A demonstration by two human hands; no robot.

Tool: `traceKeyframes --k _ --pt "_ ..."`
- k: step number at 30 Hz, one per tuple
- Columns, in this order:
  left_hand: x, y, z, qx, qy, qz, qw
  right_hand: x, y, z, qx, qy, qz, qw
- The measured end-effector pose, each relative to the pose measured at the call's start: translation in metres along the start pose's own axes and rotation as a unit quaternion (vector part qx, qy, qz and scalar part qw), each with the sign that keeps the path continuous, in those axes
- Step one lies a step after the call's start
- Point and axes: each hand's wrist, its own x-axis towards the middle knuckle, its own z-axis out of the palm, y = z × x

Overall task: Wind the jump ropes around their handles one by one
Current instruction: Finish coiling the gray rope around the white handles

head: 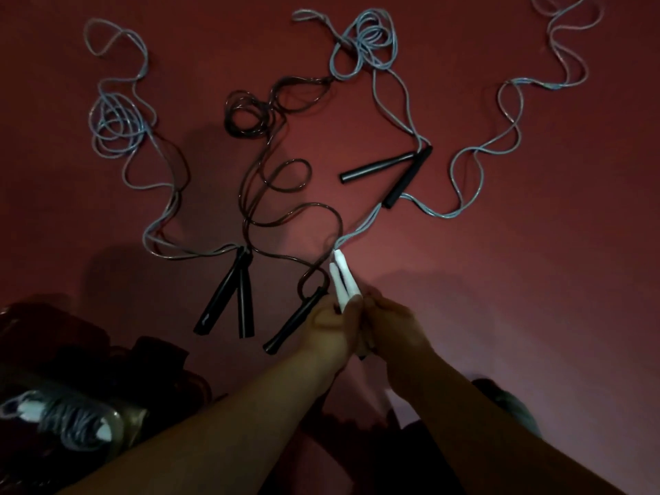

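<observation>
The pair of white handles (341, 280) sits pressed together between my two hands, tips pointing away from me. My left hand (330, 325) has its fingers curled round the near ends, thumb across the front; my right hand (389, 325) closes in against the same ends from the other side, fingers curled, though I cannot tell just how much of the handles it holds. The two hands touch each other.

From the far tips of the handles the pale blue rope (464, 162) runs up and to the right of my fingers, passes beside a loose pair of black handles (393, 173), then snakes in wavy double lines far off to the upper right.

Just left of my left hand lies a single dark handle (293, 323), touching my knuckles or nearly so, with its brown rope (271, 144) looping away above my fingers into a small coil. Further left, two more black handles (228, 298) lie in a narrow V, their blue-grey rope (118, 123) trailing up to a tangle well beyond my reach. Straight ahead and far off, another blue coil (368, 41) lies, joined to the loose black pair.

Everything rests on a dark red floor (535, 280). Near my left forearm, low and to the left, lies a wound rope bundle (68, 419) with white ends among dim, blurred objects.
</observation>
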Motion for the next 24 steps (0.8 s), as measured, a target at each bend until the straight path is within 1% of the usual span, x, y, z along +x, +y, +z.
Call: traceKeyframes --k 3,5,6,8,10,11,12,13,15,16,18,20,22,24 --pt "-0.017 0.01 -0.004 -0.045 0.016 0.021 0.999 -0.018 -0.017 -0.013 0.038 -0.035 0.008 0.999" --pt "-0.045 0.039 -0.011 -0.071 -0.004 0.034 0.997 -0.039 -0.032 -0.025 0.022 -0.043 -0.006 0.999" --pt "-0.058 0.05 -0.012 -0.065 -0.014 0.038 0.997 -0.052 -0.04 -0.033 0.008 -0.05 -0.016 0.999" --pt "-0.089 0.073 -0.015 -0.023 -0.032 0.051 0.998 -0.084 -0.057 -0.053 -0.047 -0.056 -0.047 0.996" --pt "-0.119 0.086 -0.017 0.053 -0.049 0.069 0.995 -0.119 -0.068 -0.073 -0.111 -0.056 -0.074 0.989" --pt "-0.138 0.096 -0.019 0.083 -0.067 0.076 0.991 -0.137 -0.074 -0.085 -0.115 -0.043 -0.082 0.989" --pt "-0.175 0.117 -0.021 0.095 -0.096 0.077 0.988 -0.169 -0.085 -0.104 -0.101 -0.026 -0.088 0.991" --pt "-0.18 0.121 -0.022 0.091 -0.13 0.06 0.985 -0.172 -0.086 -0.107 -0.072 -0.03 -0.076 0.994" --pt "-0.226 0.147 -0.026 0.135 -0.2 0.053 0.969 -0.212 -0.105 -0.126 -0.008 -0.006 -0.085 0.996" --pt "-0.247 0.158 -0.029 0.163 -0.217 0.053 0.961 -0.232 -0.116 -0.135 0.012 0.009 -0.099 0.995" --pt "-0.283 0.173 -0.033 0.196 -0.233 0.053 0.951 -0.271 -0.136 -0.148 0.033 0.021 -0.144 0.989" --pt "-0.322 0.188 -0.038 0.196 -0.228 0.06 0.952 -0.304 -0.147 -0.162 0.021 0.039 -0.194 0.98" --pt "-0.346 0.195 -0.039 0.177 -0.246 0.076 0.95 -0.324 -0.153 -0.17 0.011 0.055 -0.21 0.976" --pt "-0.373 0.2 -0.041 0.131 -0.261 0.1 0.951 -0.349 -0.156 -0.178 0.03 0.067 -0.211 0.975"
